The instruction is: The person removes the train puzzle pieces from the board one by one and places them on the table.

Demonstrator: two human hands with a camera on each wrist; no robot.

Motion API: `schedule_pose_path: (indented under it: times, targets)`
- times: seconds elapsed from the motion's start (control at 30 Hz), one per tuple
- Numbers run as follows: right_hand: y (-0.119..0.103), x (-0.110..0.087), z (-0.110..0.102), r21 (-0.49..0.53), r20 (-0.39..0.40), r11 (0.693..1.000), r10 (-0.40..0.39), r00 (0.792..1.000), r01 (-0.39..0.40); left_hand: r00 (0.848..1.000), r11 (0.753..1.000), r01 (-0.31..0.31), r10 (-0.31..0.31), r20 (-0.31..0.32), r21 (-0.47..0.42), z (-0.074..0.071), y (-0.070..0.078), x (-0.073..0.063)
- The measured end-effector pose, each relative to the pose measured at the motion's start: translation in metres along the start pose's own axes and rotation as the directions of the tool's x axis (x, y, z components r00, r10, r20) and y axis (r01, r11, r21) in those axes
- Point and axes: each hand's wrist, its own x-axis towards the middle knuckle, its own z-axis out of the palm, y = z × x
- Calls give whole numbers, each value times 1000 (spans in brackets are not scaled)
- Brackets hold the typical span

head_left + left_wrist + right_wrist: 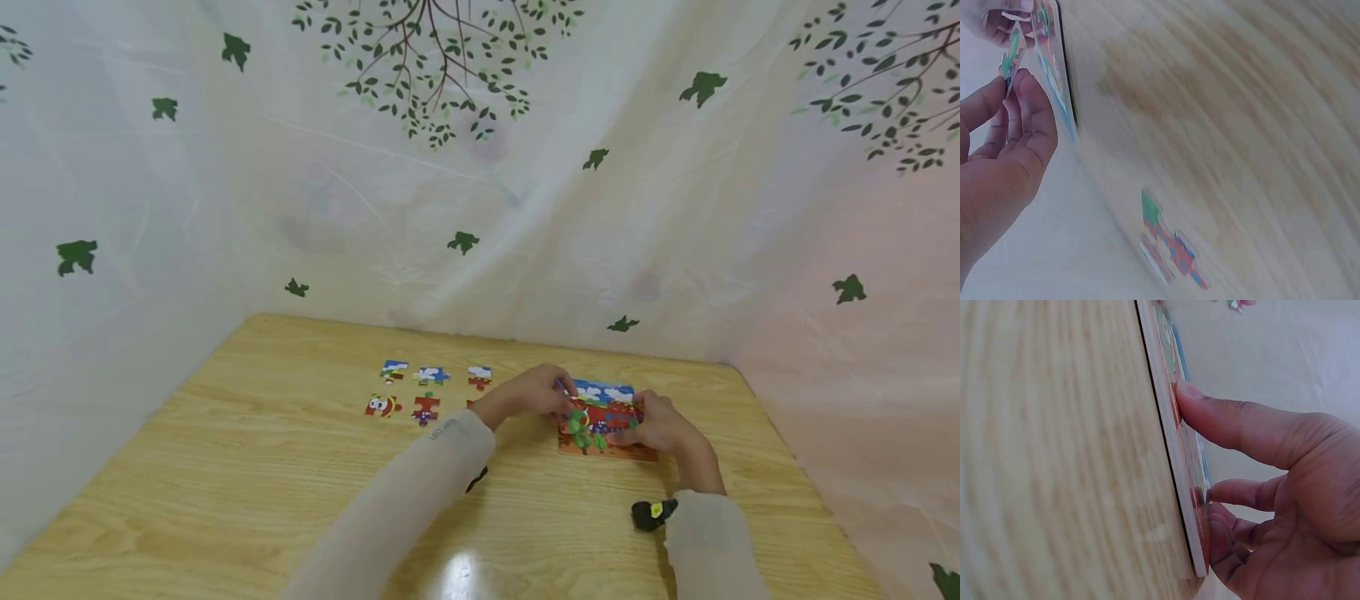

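My left hand point(532, 390) is at the upper left corner of a colourful jigsaw puzzle board point(611, 454). In the left wrist view its thumb and fingers pinch a small jigsaw piece point(1012, 55) with green on it, held up off the board. From the right side, my right hand point(662, 427) rests on the puzzle. The right wrist view shows its thumb point(1235, 419) pressing on the face while the other fingertips touch near the board's end, spread apart from the thumb. The picture has blue sky, red and green parts.
Several loose jigsaw pieces point(426, 408) lie in two rows left of the board; my left forearm partly covers one. All lie on a wooden table point(262, 467). A pale curtain point(480, 200) with leaf prints hangs behind it. A black wrist device point(651, 515) sits by my right sleeve.
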Motion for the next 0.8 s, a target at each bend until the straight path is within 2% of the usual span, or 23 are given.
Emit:
schedule_pose_path:
  times: [0.13, 0.33, 0.6, 0.8]
  targets:
    - [0, -1, 0, 9, -4, 1000, 8, 1000, -8, 1000, 999, 14, -15, -24, -42, -13, -1, -7]
    - [1, -1, 2, 1, -8, 1000, 14, 1000, -14, 998, 999, 27, -29, -54, -26, -35, -12, -20]
    - [1, -2, 3, -9, -19, 1000, -6, 1000, 6, 997, 999, 37, -38, -66, -18, -71, -28, -48]
    - [3, 0, 2, -4, -21, 1000, -10, 1000, 10, 993, 998, 66, -66, -99, -2, -93, -40, -72]
